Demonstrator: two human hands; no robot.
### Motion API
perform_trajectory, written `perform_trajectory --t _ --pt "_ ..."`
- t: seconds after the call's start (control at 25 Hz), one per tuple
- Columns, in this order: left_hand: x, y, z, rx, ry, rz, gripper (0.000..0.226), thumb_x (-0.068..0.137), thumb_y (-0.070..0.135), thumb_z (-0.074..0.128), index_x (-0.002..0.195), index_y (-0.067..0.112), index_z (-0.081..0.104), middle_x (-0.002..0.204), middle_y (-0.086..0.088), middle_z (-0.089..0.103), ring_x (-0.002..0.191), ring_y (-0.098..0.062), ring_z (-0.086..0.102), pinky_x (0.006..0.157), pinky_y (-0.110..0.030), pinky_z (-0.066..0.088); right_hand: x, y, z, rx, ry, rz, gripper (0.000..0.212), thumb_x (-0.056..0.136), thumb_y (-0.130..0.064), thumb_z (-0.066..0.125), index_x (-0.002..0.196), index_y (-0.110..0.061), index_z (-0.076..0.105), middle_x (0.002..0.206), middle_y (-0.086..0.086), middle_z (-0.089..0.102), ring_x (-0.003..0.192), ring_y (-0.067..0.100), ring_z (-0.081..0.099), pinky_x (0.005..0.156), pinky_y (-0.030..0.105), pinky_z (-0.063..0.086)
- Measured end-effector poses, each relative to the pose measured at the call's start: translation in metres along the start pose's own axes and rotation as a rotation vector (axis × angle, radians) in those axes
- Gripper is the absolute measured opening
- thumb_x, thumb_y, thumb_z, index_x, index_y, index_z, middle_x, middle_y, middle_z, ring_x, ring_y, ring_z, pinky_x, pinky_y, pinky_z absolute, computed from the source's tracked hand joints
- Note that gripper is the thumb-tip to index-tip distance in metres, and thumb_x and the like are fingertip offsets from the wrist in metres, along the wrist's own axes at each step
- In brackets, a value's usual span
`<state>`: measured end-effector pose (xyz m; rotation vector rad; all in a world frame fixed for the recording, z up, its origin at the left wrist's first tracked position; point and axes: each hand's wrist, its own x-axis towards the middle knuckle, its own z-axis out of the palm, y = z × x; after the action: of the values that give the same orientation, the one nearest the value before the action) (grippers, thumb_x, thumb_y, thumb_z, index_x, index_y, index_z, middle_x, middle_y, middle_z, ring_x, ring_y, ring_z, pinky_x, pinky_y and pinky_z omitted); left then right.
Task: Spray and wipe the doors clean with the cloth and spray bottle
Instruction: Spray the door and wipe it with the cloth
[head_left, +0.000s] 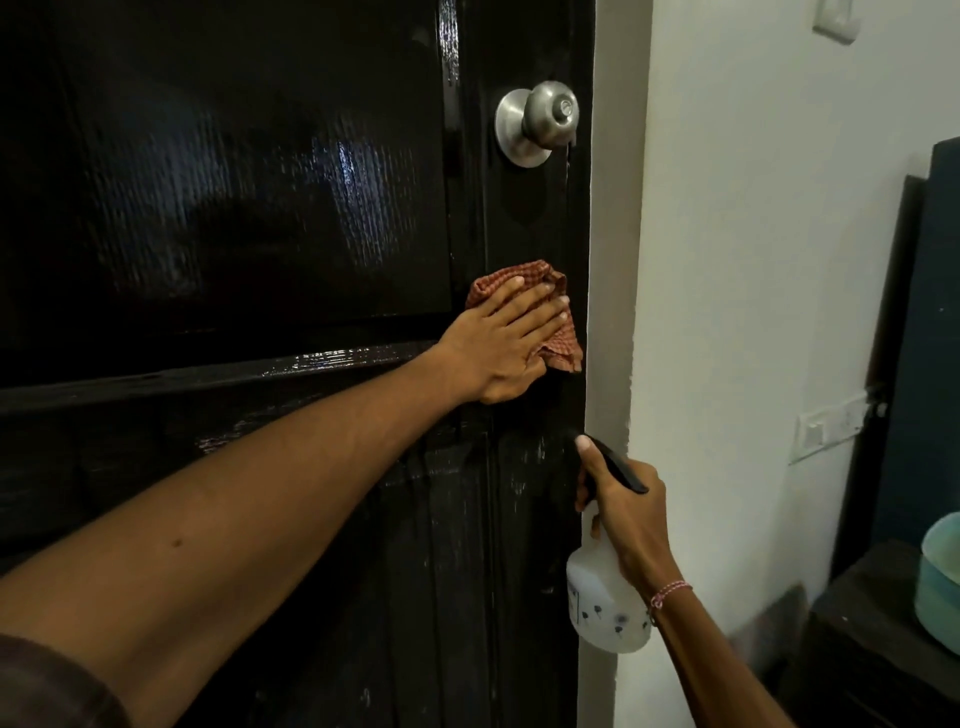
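Left hand (506, 340) flat on the black door (260, 182) — fingers (535, 312) straight, pressing the checked cloth (498, 278) under them, door knob (540, 122) above the fingertips. Right hand (631, 519) lower down, fingers curled round the spray bottle (597, 597) neck — bottle body hangs below them.

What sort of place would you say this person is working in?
Most likely a room in a home: a glossy black panelled door with a round metal knob, a painted white wall carrying switch plates, and a dark cabinet at the right.
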<state>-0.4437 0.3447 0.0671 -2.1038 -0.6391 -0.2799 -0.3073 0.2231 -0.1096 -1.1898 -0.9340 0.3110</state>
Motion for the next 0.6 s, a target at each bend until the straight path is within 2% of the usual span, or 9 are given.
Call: perform_trajectory --t 0.08,0.2,0.32,0.44,0.52,0.6 --pt "-0.007 0.008 0.003 0.019 -0.035 0.016 0.067 0.110 0.049 0.011 0.166 0.020 -0.009 0.173 -0.001 -0.020 0.158 -0.022 -0.023 0.124 -0.045 -0.022 -0.013 0.009 0.003 -0.012 -0.025 -0.002 0.049 0.099 -0.048 0.066 0.078 -0.005 0.075 0.073 0.008 0.077 0.066 0.023 0.073 0.047 0.027 0.052" --pt "-0.019 0.011 0.004 0.041 -0.055 0.031 0.067 0.109 0.051 0.009 0.165 0.020 -0.012 0.172 -0.001 -0.021 0.158 -0.022 -0.024 0.126 -0.046 -0.020 -0.031 0.017 0.009 -0.020 -0.021 -0.026 0.049 0.098 -0.050 0.063 0.078 -0.008 0.077 0.077 0.004 0.078 0.070 0.015 0.073 0.054 0.020 0.056" --pt "-0.035 0.007 0.008 0.082 -0.071 0.042 0.068 0.108 0.052 0.008 0.165 0.021 -0.013 0.172 -0.001 -0.022 0.158 -0.021 -0.024 0.129 -0.047 -0.014 -0.037 0.015 0.018 -0.009 -0.022 -0.020 0.050 0.098 -0.050 0.064 0.076 -0.006 0.074 0.073 0.007 0.075 0.070 0.022 0.072 0.056 0.020 0.057" --pt "-0.052 -0.002 0.005 0.117 -0.098 0.071 0.068 0.108 0.053 0.008 0.164 0.023 -0.014 0.171 0.000 -0.022 0.158 -0.020 -0.024 0.129 -0.046 -0.013 -0.040 0.004 0.028 -0.023 -0.047 0.003 0.060 0.090 -0.064 0.066 0.070 -0.007 0.068 0.065 0.011 0.069 0.065 0.033 0.070 0.056 0.035 0.058" --pt "-0.063 -0.013 -0.001 0.126 -0.114 0.085 0.067 0.108 0.053 0.008 0.164 0.024 -0.016 0.170 0.002 -0.024 0.157 -0.019 -0.024 0.129 -0.046 -0.015 -0.044 -0.007 0.035 -0.013 -0.078 -0.028 0.059 0.091 -0.062 0.067 0.070 -0.007 0.068 0.065 0.013 0.069 0.064 0.033 0.069 0.055 0.033 0.056" --pt "-0.075 -0.024 -0.006 0.128 -0.118 0.092 0.067 0.108 0.052 0.009 0.164 0.025 -0.015 0.170 0.003 -0.023 0.157 -0.019 -0.024 0.128 -0.045 -0.016 -0.048 -0.019 0.044 -0.004 -0.124 -0.077 0.053 0.095 -0.056 0.065 0.074 -0.008 0.071 0.071 0.009 0.072 0.066 0.025 0.071 0.055 0.027 0.056"
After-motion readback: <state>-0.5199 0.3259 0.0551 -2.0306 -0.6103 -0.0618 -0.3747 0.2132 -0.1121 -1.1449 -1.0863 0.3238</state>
